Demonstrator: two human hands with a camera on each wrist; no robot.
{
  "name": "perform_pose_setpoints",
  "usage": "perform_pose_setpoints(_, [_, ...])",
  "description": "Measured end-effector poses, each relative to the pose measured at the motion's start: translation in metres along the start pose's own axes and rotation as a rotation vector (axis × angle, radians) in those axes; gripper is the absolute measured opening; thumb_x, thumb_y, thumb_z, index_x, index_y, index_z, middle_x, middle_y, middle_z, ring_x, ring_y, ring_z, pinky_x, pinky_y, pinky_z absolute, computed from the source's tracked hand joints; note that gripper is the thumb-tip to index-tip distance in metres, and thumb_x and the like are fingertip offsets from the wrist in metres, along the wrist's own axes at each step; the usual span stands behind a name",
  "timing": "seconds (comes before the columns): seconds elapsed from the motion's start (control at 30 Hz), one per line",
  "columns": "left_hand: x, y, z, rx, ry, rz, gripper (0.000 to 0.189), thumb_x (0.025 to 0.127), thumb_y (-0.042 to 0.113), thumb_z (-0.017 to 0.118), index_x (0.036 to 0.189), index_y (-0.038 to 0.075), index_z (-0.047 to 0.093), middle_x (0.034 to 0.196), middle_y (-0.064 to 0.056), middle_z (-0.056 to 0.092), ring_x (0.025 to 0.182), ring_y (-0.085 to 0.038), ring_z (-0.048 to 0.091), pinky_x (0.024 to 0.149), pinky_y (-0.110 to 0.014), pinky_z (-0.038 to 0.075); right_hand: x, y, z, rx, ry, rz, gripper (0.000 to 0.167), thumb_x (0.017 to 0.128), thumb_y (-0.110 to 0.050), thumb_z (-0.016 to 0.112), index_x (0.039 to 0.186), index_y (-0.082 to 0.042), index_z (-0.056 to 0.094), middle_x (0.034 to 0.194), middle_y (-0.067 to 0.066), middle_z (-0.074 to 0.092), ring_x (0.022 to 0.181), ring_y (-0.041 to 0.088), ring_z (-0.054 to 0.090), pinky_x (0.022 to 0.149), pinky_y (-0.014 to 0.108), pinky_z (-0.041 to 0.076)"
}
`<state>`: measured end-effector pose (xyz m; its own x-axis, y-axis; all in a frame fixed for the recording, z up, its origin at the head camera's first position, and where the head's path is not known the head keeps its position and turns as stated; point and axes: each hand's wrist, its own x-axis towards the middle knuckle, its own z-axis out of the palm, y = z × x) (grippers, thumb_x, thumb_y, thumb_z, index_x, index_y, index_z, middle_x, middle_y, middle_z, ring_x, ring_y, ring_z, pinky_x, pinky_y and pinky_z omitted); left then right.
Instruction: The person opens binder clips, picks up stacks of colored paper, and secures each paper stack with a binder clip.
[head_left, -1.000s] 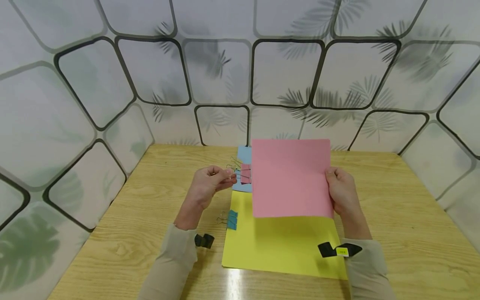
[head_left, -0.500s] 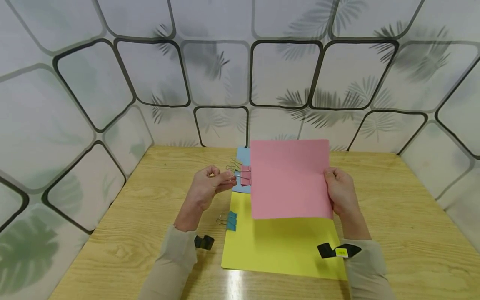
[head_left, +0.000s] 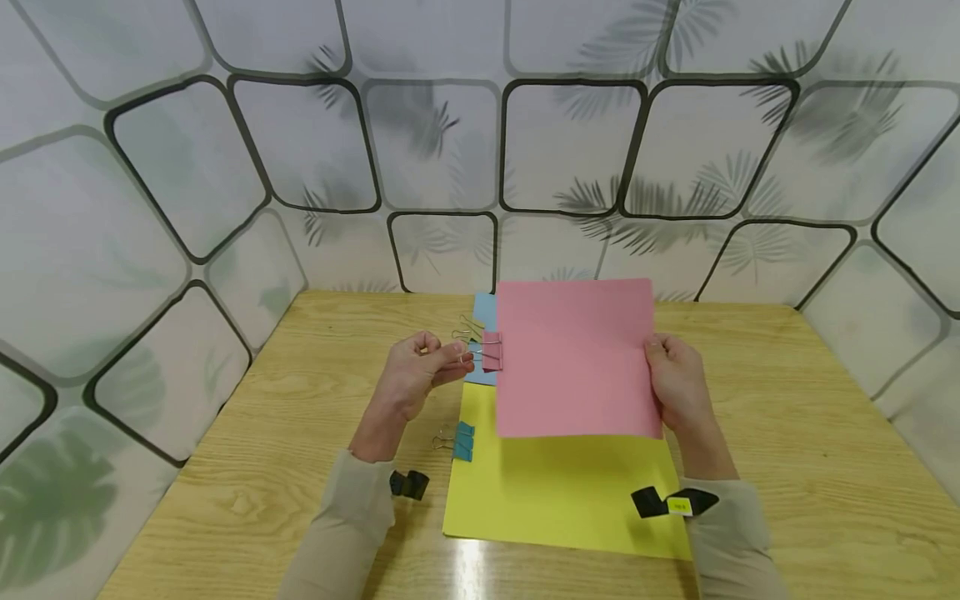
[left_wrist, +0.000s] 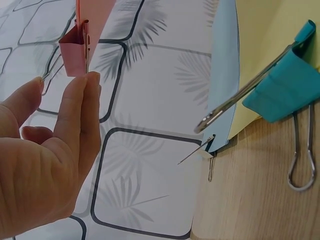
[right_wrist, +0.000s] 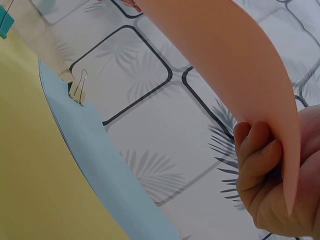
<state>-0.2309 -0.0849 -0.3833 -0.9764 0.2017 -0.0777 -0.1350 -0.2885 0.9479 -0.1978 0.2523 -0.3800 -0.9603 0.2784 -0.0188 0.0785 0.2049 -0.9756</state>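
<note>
My left hand (head_left: 415, 373) pinches the wire handles of a pink binder clip (head_left: 491, 352) between thumb and fingertips. The left edge of a pink sheet (head_left: 576, 358) sits at the clip's mouth, and the clip overlaps it slightly. At the sheet's right edge, my right hand (head_left: 678, 379) grips it with the thumb in front and fingers curled behind, as the right wrist view shows. The sheet is raised over yellow paper (head_left: 585, 500), whose left edge carries a teal binder clip (head_left: 463, 442).
Light blue paper (head_left: 486, 312) lies behind the yellow paper, partly hidden by the pink sheet. A pale yellow binder clip (right_wrist: 77, 94) is on its edge. The wooden table (head_left: 285, 467) ends at a patterned wall covering (head_left: 442, 150) behind and at the sides.
The pink sheet has shifted slightly left with my right hand, so its left edge now overlaps the pink binder clip. My left hand has stayed nearly still.
</note>
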Motion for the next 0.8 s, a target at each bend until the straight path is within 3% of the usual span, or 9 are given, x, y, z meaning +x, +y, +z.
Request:
perform_pose_setpoints(0.3, [0.0005,-0.0005,0.0011,0.016,0.027,-0.018,0.033,0.097,-0.003,0.06,0.077,0.006,0.035,0.111,-0.029,0.067,0.083,-0.02,0.074,0.081,-0.035,0.06,-0.0016,-0.0017,0.0034,-0.01,0.001,0.013,0.044,0.109,-0.027,0.036,0.125,0.012,0.05,0.078,-0.008,0.056,0.066,0.003,0.056,0.058,0.023,0.053])
perform_pose_setpoints(0.53, [0.0008,-0.0005,0.0029,0.048,0.034,-0.019,0.034,0.096,-0.001,0.062,0.078,0.007,0.034,0.097,-0.019,0.072,0.082,-0.02,0.074,0.081,-0.035,0.06,-0.0015,-0.0039,0.0053,-0.074,0.021,0.0,0.046,0.109,-0.027,0.036,0.126,0.012,0.051,0.08,-0.005,0.056,0.066,0.004,0.055,0.058,0.023,0.053])
perform_pose_setpoints(0.8, [0.0011,-0.0035,0.0021,0.078,0.026,-0.006,0.036,0.095,0.001,0.064,0.078,0.008,0.034,0.099,-0.022,0.071,0.083,-0.021,0.074,0.081,-0.036,0.06,-0.0011,-0.002,0.0079,-0.083,0.027,0.0,0.044,0.109,-0.026,0.037,0.124,0.012,0.052,0.08,-0.004,0.055,0.065,0.003,0.055,0.058,0.022,0.053])
